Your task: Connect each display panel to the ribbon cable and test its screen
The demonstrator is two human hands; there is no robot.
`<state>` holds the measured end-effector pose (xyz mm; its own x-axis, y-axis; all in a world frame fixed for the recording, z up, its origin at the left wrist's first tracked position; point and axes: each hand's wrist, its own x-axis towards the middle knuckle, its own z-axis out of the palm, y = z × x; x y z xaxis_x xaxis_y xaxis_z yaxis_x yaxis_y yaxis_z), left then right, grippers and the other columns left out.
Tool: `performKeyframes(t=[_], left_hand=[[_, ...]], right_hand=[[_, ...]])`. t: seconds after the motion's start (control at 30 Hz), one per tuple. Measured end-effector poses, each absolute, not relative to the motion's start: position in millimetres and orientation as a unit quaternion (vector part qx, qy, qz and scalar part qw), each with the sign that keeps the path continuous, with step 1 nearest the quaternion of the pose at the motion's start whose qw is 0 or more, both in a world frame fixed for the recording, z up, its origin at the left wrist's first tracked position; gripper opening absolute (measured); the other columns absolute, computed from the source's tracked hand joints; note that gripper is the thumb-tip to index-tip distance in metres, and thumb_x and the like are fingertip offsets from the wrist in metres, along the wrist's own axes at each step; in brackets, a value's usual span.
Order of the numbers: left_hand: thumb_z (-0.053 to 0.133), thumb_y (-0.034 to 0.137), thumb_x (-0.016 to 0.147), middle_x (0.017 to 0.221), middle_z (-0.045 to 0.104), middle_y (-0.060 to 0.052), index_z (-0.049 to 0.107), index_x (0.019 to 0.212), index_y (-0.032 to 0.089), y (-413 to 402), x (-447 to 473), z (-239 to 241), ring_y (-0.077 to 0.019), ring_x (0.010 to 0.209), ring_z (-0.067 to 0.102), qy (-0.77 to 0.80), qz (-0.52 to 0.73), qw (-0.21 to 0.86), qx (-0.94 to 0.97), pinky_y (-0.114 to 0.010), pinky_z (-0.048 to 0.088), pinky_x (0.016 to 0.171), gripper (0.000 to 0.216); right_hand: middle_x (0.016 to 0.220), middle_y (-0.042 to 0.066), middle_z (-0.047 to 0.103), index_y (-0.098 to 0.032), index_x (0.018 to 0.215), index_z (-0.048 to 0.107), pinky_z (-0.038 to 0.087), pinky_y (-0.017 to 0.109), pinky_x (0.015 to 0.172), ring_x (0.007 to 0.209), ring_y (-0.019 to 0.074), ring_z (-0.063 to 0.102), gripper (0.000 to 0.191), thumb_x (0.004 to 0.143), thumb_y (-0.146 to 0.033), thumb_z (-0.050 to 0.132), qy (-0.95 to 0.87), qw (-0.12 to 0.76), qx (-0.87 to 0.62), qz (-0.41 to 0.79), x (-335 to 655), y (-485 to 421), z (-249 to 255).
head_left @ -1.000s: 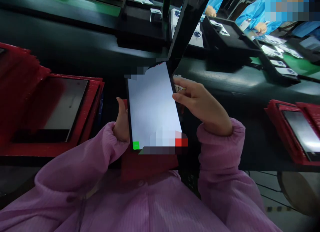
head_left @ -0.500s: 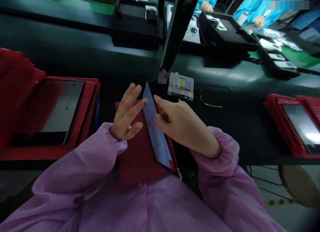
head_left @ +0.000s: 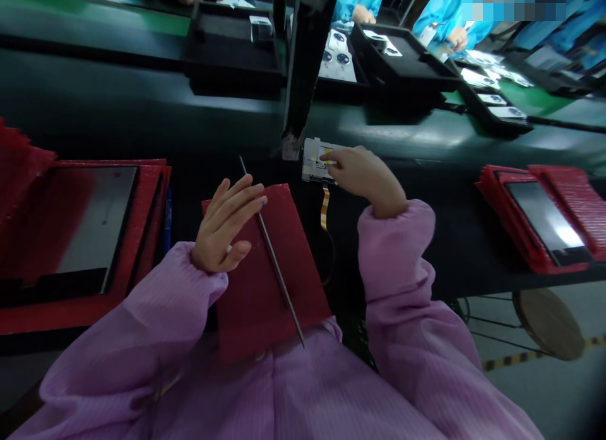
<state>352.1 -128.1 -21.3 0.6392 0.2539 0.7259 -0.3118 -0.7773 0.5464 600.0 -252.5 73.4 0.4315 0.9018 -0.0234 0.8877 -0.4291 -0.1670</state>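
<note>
So the left hand (head_left: 226,225) sits a bit left of the middle of the frame, fingers spread loose and fairly wide, fingertips propping up a thin screen panel (head_left: 272,254) that's standing on its edge, so all you really see is a skinny grey line running diagonally from upper left down to lower right. The panel stands on a red tray (head_left: 265,269) lying in front of the person's chest, low in the center of the frame. The right hand (head_left: 362,175) is stretched out to the upper middle, fingers pinched narrow on a small white connector box (head_left: 315,165) on the dark bench (head_left: 142,118), and a short orange ribbon cable (head_left: 324,208) hangs down from that box, just right of the red tray. Both arms are in pink sleeves (head_left: 402,269). A black post (head_left: 303,61) comes down from the top of the frame and ends just left of the box. On the left edge there's a stack of red trays (head_left: 151,194) with a dark screen (head_left: 89,225) lying in the top one, and at the right edge more red trays (head_left: 568,194) with another screen (head_left: 544,222). Along the top of the frame, black trays (head_left: 398,67) sit on the far side, and people in blue sleeves (head_left: 440,17) work there.
</note>
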Motion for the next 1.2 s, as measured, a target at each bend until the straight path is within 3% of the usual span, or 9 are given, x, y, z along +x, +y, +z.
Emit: performKeyframes(t=[0.1, 0.3, 0.53, 0.83, 0.97, 1.1, 1.2], left_hand=[[0.044, 0.068, 0.088, 0.137, 0.060, -0.004, 0.057, 0.134, 0.033, -129.4, 352.5, -21.3, -0.0289, 0.136, 0.048, -0.006, 0.428, 0.331, 0.841, -0.048, 0.021, 0.122, 0.059], [0.028, 0.050, 0.100, 0.152, 0.045, -0.005, 0.039, 0.149, 0.025, -129.4, 356.3, -18.5, -0.0230, 0.144, 0.037, -0.082, 0.452, 0.210, 0.863, -0.041, 0.025, 0.123, 0.056], [0.028, 0.054, 0.099, 0.148, 0.050, -0.007, 0.040, 0.148, 0.028, -128.2, 356.8, -21.1, -0.0257, 0.142, 0.040, -0.068, 0.454, 0.201, 0.866, -0.046, 0.030, 0.120, 0.057], [0.027, 0.053, 0.099, 0.151, 0.046, -0.007, 0.037, 0.150, 0.026, -127.5, 356.9, -21.9, -0.0255, 0.144, 0.037, -0.079, 0.450, 0.197, 0.867, -0.046, 0.028, 0.121, 0.058], [0.027, 0.053, 0.098, 0.153, 0.044, -0.005, 0.037, 0.149, 0.029, -125.4, 356.4, -21.8, -0.0242, 0.145, 0.035, -0.082, 0.448, 0.188, 0.870, -0.045, 0.027, 0.122, 0.057], [0.028, 0.049, 0.099, 0.155, 0.040, -0.006, 0.041, 0.146, 0.026, -120.5, 356.7, -22.7, -0.0273, 0.145, 0.034, -0.107, 0.454, 0.164, 0.869, -0.050, 0.028, 0.120, 0.054], [0.030, 0.049, 0.099, 0.151, 0.044, -0.010, 0.050, 0.136, 0.019, -119.3, 356.7, -28.5, -0.0287, 0.144, 0.036, -0.127, 0.479, 0.160, 0.854, -0.051, 0.029, 0.118, 0.052]], right_hand=[[0.130, 0.013, 0.065, -0.015, 0.130, 0.065, 0.048, 0.040, 0.097, 0.117, 0.0287, 0.061, 0.047, 0.087, -0.011, 0.044, -0.515, -0.006, -0.852, 0.095, 623.0, -236.0, 43.8], [0.135, 0.016, 0.061, -0.016, 0.139, 0.056, 0.046, 0.042, 0.096, 0.124, 0.0307, 0.056, 0.053, 0.089, -0.011, 0.043, -0.525, 0.008, -0.847, 0.083, 632.9, -218.5, 13.5], [0.126, 0.014, 0.065, -0.019, 0.132, 0.062, 0.046, 0.038, 0.091, 0.116, 0.0275, 0.058, 0.049, 0.089, -0.009, 0.042, -0.534, 0.014, -0.842, 0.077, 637.4, -214.0, 2.5], [0.123, 0.015, 0.064, -0.020, 0.130, 0.064, 0.046, 0.042, 0.088, 0.112, 0.0316, 0.061, 0.045, 0.091, -0.011, 0.044, -0.524, 0.012, -0.849, 0.067, 633.8, -213.4, -1.3], [0.119, 0.015, 0.065, -0.017, 0.129, 0.064, 0.046, 0.042, 0.090, 0.108, 0.0299, 0.062, 0.045, 0.087, -0.008, 0.049, -0.529, 0.053, -0.845, 0.059, 634.8, -215.1, 3.2], [0.116, 0.011, 0.064, -0.014, 0.141, 0.052, 0.045, 0.034, 0.091, 0.097, 0.0182, 0.061, 0.052, 0.089, -0.009, 0.047, -0.537, 0.155, -0.829, 0.011, 627.3, -238.9, 39.8], [0.101, 0.005, 0.065, -0.018, 0.124, 0.062, 0.047, 0.029, 0.083, 0.083, 0.0134, 0.058, 0.034, 0.094, -0.016, 0.047, -0.537, 0.235, -0.810, -0.021, 598.1, -282.3, 78.6]])
